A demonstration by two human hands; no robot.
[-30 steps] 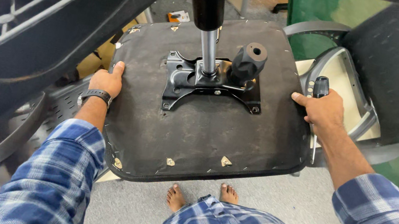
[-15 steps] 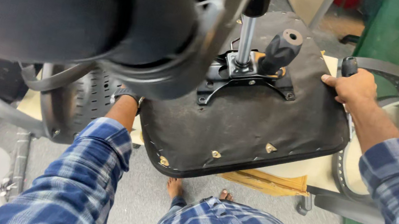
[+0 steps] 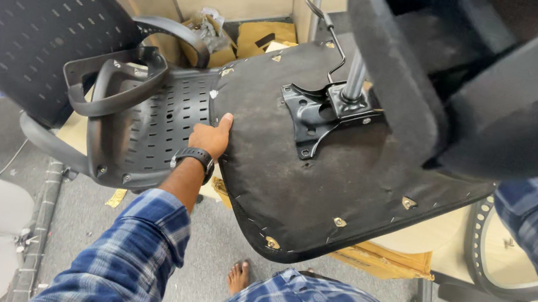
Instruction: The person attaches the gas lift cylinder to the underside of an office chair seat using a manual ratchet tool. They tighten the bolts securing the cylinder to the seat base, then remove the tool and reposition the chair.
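The left hand (image 3: 211, 138) grips the nine o'clock edge of the upturned chair seat (image 3: 320, 196), which spreads toward three o'clock from it, while the right hand stays hidden, its grip impossible to tell.

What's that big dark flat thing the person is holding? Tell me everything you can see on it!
It is an upturned chair seat, its dark, dusty fabric underside facing up, rounded at the corners and tilted. A black metal plate is bolted near its middle, with a shiny metal rod rising from it. Small torn spots dot the near edge. The left hand grips its left edge; the right hand is hidden.
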